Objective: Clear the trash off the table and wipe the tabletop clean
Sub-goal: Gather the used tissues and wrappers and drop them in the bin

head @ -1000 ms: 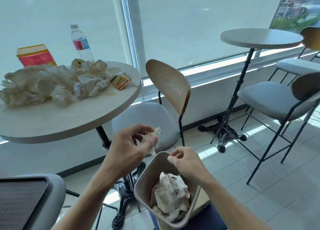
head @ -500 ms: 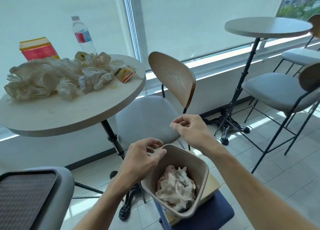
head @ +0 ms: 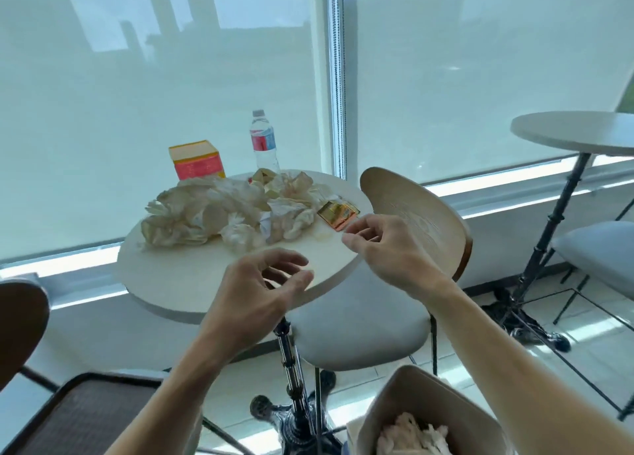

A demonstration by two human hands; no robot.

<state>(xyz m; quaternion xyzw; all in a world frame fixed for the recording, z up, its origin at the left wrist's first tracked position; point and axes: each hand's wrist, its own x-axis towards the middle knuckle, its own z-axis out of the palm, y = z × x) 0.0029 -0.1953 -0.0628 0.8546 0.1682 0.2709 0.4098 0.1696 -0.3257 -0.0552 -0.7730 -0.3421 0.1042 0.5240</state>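
A round pale table point(head: 192, 279) carries a heap of crumpled tissues and wrappers point(head: 219, 214), a small gold packet point(head: 338, 213), a red and yellow box point(head: 196, 161) and a water bottle point(head: 263, 142). My left hand point(head: 254, 293) hovers over the table's near edge, fingers loosely curled, holding nothing. My right hand point(head: 384, 245) is raised at the table's right edge, just below the gold packet, fingers loosely bent and empty. A beige bin point(head: 404, 406) with crumpled tissue inside sits at the bottom right, below my right forearm.
A chair point(head: 411, 211) with a wooden back and grey seat stands right of the table. A second round table point(head: 576, 132) and another chair point(head: 597, 248) are at far right. A dark-seated chair point(head: 79, 417) is at bottom left. Window blinds fill the background.
Both hands rose from the bin up to the table edge. The tissue held by my left hand a second ago is gone from it. The view tilted up toward the table.
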